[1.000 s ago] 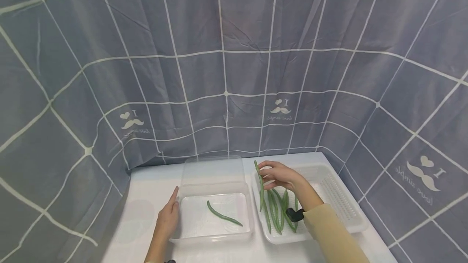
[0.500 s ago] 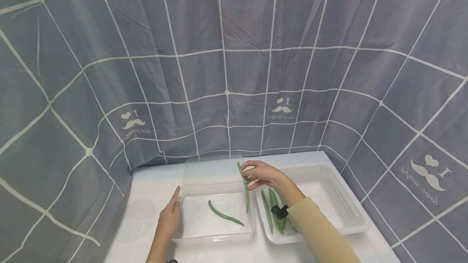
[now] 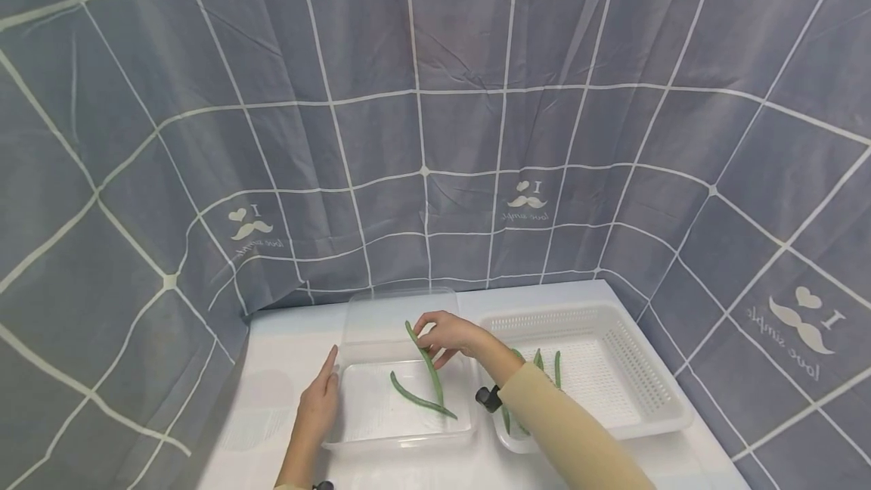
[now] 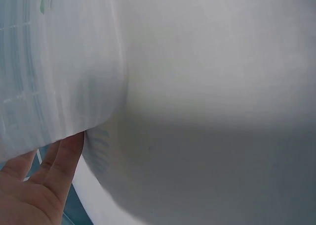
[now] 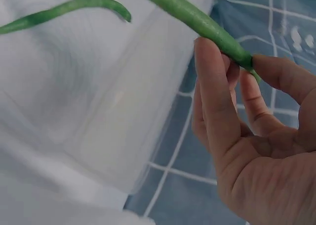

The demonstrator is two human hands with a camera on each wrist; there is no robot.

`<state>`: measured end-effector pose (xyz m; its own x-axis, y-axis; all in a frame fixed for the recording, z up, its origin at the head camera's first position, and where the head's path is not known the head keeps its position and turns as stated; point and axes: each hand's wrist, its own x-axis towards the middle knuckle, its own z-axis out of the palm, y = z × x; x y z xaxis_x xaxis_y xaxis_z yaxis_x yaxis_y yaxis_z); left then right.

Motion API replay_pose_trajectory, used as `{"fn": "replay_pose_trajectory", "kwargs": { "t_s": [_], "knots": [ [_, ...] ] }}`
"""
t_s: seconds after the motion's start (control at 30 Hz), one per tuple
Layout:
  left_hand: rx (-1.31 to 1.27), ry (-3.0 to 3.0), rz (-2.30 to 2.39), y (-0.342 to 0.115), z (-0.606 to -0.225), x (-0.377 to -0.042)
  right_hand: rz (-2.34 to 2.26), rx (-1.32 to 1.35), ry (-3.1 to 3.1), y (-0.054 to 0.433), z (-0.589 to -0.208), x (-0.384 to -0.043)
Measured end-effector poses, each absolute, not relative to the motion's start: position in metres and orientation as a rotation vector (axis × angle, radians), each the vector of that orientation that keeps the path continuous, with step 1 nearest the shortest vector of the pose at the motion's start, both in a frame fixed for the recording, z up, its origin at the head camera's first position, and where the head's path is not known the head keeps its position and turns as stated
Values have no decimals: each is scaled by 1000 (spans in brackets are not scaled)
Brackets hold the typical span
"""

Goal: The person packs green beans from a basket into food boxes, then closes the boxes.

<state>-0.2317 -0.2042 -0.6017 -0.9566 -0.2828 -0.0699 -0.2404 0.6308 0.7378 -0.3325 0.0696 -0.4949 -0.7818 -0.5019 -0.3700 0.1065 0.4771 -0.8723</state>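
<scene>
My right hand (image 3: 449, 336) pinches a green bean (image 3: 427, 365) near one end, above the clear plastic container (image 3: 401, 443). In the right wrist view, thumb and fingertips meet on that bean (image 5: 197, 23). Another green bean (image 3: 411, 397), curved, lies on the container's floor. My left hand (image 3: 318, 399) rests against the container's left side, fingers extended; the left wrist view has its fingertips (image 4: 69, 145) touching the container's wall (image 4: 94, 86). Several more beans (image 3: 558, 369) lie in the white perforated basket (image 3: 663, 423), partly hidden by the right forearm.
Behind the container its clear lid (image 3: 401, 312) lies folded back on the white table (image 3: 258, 354). The basket stands close to the container's right side. A grey gridded curtain (image 3: 463, 134) encloses the back and sides.
My right hand has carried the pinched bean leftward from over the basket to over the container, and lowered it a little. The left hand stays at the container's side.
</scene>
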Motion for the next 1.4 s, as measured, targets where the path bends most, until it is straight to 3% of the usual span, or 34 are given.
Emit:
{"fn": "replay_pose_trajectory", "kwargs": {
  "t_s": [1.4],
  "knots": [
    [451,-2798,-1229,-205,-604,-232,-803,-288,2413,-2,-553,-312]
  ]
}}
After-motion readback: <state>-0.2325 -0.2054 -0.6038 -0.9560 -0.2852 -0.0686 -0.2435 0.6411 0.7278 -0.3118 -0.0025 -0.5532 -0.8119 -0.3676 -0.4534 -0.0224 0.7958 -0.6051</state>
